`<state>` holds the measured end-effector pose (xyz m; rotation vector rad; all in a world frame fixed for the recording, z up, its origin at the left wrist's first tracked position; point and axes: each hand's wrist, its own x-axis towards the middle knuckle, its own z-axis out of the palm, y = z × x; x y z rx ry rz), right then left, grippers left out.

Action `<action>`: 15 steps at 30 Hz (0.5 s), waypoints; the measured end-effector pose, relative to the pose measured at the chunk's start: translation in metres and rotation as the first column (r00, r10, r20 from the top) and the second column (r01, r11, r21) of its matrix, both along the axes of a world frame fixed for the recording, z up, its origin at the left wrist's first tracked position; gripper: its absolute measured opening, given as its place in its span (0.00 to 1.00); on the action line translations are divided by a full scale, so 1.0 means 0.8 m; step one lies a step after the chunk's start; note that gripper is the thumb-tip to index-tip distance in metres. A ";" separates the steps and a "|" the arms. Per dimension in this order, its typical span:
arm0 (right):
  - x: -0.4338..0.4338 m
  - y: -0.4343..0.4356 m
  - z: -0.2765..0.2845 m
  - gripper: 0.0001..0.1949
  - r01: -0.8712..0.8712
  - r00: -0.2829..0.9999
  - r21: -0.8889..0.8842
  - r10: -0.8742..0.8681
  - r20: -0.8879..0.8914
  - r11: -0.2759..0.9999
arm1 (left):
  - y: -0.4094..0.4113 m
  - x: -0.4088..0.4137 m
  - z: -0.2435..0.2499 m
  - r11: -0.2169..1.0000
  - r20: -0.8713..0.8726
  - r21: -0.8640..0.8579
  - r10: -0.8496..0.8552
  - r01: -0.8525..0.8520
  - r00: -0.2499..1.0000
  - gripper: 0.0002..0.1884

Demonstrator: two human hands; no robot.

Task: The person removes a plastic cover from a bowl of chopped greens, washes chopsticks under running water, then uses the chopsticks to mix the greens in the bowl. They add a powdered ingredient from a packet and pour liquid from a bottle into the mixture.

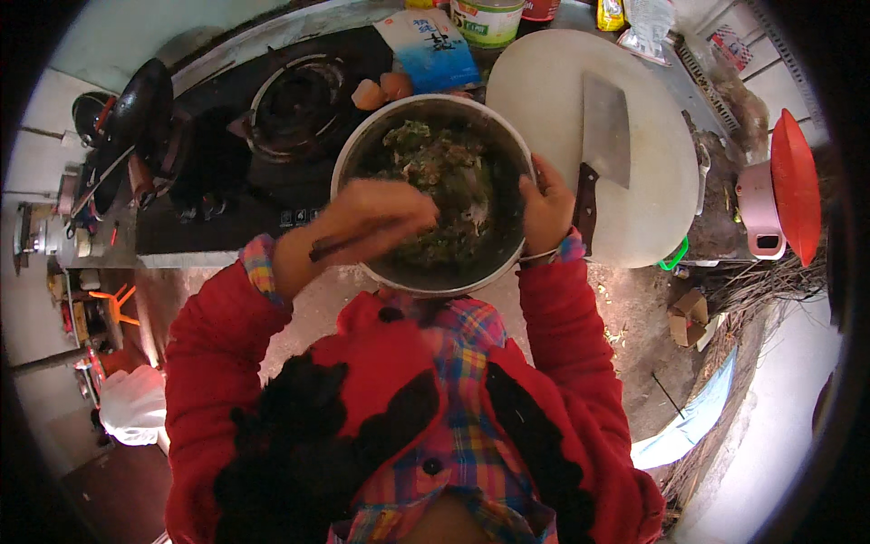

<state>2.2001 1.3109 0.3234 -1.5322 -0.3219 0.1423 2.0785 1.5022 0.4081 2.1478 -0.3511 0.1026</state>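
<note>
A round metal bowl (pixel 363 151) is in front of me, tipped so that its inside shows. In it lies a chopped dark-green leafy mixture (pixel 448 170) with paler bits. My left hand (pixel 380 214), slightly blurred, is closed over the bowl's left side around dark sticks (pixel 325 249) that look like chopsticks. Their far ends are hidden by the hand and the mixture. At the right side, my right hand (pixel 549 207) grips the bowl's rim, thumb on top and fingers around the outside.
A cleaver (pixel 606 126) lies on a round white cutting board (pixel 659 197) at the right. Eggshells (pixel 369 94) and a blue-and-white bag (pixel 435 51) sit behind the bowl. Left is a black gas stove (pixel 224 136) with a wok (pixel 144 95) beyond. A pink container (pixel 758 204) with a red basin (pixel 794 190) stands far right.
</note>
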 end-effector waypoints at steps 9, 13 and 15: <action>0.002 -0.001 -0.014 0.16 0.061 0.998 -0.041 -0.060 0.017 0.997 | 0.044 -0.052 0.059 0.803 -0.236 -0.097 0.555 -0.587 0.798 0.06; 0.000 0.001 -0.009 0.16 0.041 0.998 0.005 -0.041 -0.044 0.999 | 0.026 -0.064 0.026 0.841 -0.239 -0.026 0.519 -0.540 0.820 0.06; -0.005 0.000 -0.003 0.16 0.053 0.994 -0.023 -0.055 -0.094 0.998 | 0.005 -0.071 0.017 0.782 -0.275 -0.150 0.554 -0.604 0.786 0.05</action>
